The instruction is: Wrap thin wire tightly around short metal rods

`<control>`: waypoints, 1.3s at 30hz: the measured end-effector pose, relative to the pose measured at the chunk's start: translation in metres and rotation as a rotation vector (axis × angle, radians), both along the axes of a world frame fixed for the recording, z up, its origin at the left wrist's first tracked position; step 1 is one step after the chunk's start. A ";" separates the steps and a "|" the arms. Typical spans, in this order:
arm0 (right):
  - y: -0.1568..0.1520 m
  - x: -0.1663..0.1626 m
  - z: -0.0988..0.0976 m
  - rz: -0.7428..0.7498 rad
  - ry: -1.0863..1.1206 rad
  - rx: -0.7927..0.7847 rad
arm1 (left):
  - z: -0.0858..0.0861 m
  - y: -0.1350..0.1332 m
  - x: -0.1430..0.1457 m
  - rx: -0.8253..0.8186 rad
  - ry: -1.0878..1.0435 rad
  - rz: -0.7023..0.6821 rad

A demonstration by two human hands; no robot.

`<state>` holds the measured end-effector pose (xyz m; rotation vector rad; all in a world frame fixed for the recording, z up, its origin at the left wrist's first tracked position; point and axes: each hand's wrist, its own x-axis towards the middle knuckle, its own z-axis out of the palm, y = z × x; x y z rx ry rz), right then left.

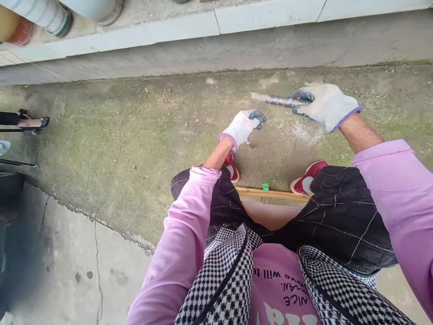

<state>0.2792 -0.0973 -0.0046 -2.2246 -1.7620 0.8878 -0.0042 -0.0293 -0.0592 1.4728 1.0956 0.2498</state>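
Note:
Both my hands wear white knitted gloves with dark grey palms and purple cuffs. My right hand is closed around one end of a rod wound with thin silvery wire. The rod's pale tip points left, above the concrete ground. My left hand is just left of and below the rod, its fingers curled into a pinch. A fine strand of wire seems to run from the winding down to these fingers, though it is too thin to follow fully.
I sit on a wooden seat with a green label, red shoes on mossy concrete. Beyond runs a tiled ledge with containers at far left. At the left edge are another person's foot and a dark tyre.

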 end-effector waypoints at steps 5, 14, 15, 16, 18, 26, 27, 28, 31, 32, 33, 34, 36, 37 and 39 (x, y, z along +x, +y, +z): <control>-0.007 0.000 0.003 -0.417 0.795 0.165 | 0.022 -0.004 0.007 -0.048 -0.064 0.042; -0.023 0.004 -0.002 0.325 0.656 -0.449 | 0.014 -0.001 0.003 0.011 -0.050 -0.144; -0.022 0.005 -0.010 0.357 0.521 -0.462 | 0.011 -0.001 0.002 0.044 -0.010 -0.185; -0.019 0.007 -0.018 0.369 0.391 -0.454 | 0.008 -0.003 0.001 0.074 0.026 -0.218; -0.014 0.011 -0.031 0.365 0.192 -0.404 | 0.006 -0.006 0.001 0.122 0.080 -0.265; -0.003 0.027 -0.033 0.249 0.031 -0.209 | 0.004 -0.003 0.004 0.070 0.033 -0.097; -0.002 0.028 -0.032 0.230 0.031 -0.204 | 0.004 -0.003 0.004 0.050 0.014 -0.065; -0.002 0.029 -0.031 0.206 0.028 -0.189 | 0.004 -0.003 0.005 0.023 -0.001 -0.035; -0.001 0.022 -0.026 0.109 0.053 -0.077 | 0.010 -0.006 0.010 -0.073 -0.053 0.039; 0.000 0.017 -0.023 0.059 0.109 -0.021 | 0.014 -0.007 0.012 -0.101 -0.077 0.060; 0.001 0.012 -0.019 -0.006 0.211 0.030 | 0.017 -0.008 0.014 -0.126 -0.105 0.077; 0.001 0.006 -0.015 -0.081 0.359 0.069 | 0.020 -0.009 0.016 -0.145 -0.135 0.092; 0.000 -0.007 -0.005 -0.234 0.715 0.106 | 0.025 -0.010 0.019 -0.171 -0.188 0.111; -0.001 -0.011 0.000 -0.283 0.877 0.109 | 0.026 -0.010 0.020 -0.177 -0.207 0.113; -0.004 -0.017 0.012 -0.270 1.081 0.094 | 0.025 -0.008 0.020 -0.169 -0.225 0.104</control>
